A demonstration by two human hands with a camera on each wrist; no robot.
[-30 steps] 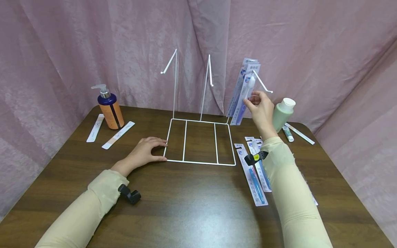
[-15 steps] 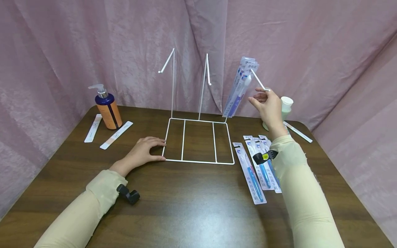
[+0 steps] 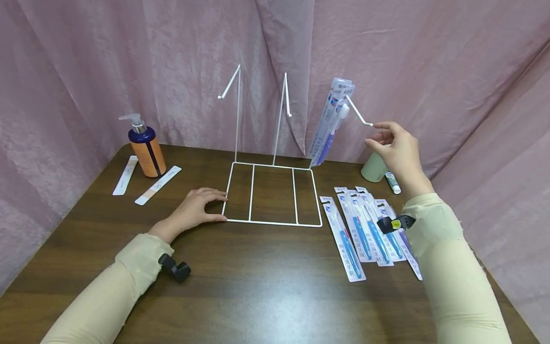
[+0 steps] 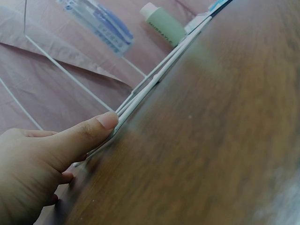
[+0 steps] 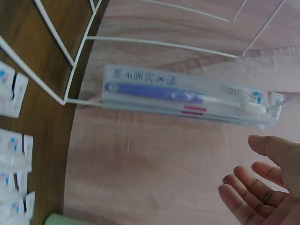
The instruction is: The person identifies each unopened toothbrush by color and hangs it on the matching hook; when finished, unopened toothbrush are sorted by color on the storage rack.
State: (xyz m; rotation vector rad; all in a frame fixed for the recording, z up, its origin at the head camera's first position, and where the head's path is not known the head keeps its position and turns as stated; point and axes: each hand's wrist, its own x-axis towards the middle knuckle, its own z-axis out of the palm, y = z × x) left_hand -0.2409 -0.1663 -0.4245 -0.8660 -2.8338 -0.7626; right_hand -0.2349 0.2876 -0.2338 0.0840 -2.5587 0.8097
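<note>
A white wire rack (image 3: 275, 222) with upright hook arms stands on the table. At its left base rail is my left hand (image 3: 194, 210), its thumb and fingertips gripping the rail; in the left wrist view the thumb (image 4: 89, 133) lies right at the corner. Packaged toothbrushes (image 3: 328, 122) hang on the right hook, a purple-handled toothbrush (image 5: 154, 91) foremost. My right hand (image 3: 398, 148) is just right of that hook's tip, with nothing in its loosely curled fingers. Several packaged toothbrushes (image 3: 343, 241) lie fanned on the table below it.
An orange pump bottle (image 3: 148, 155) and two slim white packets (image 3: 158, 185) are at the back left. Behind the right hand stand a green bottle (image 3: 374, 168) and a small tube (image 3: 393, 182). The other two hooks (image 3: 288, 95) carry nothing. A pink curtain (image 3: 189, 86) hangs behind.
The right hand has let go of the front hanging toothbrush pack and moved right, past the hook's tip. The pack has swung back against the others. The left hand stays on the rack.
</note>
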